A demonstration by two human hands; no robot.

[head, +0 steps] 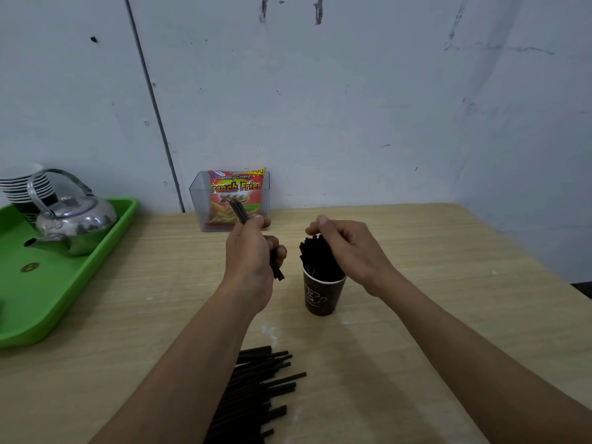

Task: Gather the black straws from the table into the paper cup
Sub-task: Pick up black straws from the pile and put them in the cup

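Head view: the left grip (pixel 253 251) is clamped on a few black straws (pixel 278 272), raised above the surface (pixel 432 315) just left of the paper cup (pixel 322 298). The right grip (pixel 349 248) curls around the tops of the straw bundle (pixel 317 261) standing in that cup. A loose straw pile (pixel 256 389) lies nearer the person.

The paper cup (pixel 323 293) is dark, with a pale cup drawing on its side, and it stands upright on the table (pixel 448 283). A thick bundle of black straws (pixel 317 257) stands inside it and leans a little to the left; my right hand (pixel 346 245) curls over the tops. My left hand (pixel 250 248) grips a few straws (pixel 240 211), tilted. A loose pile of straws (pixel 256 389) lies flat nearer to me.
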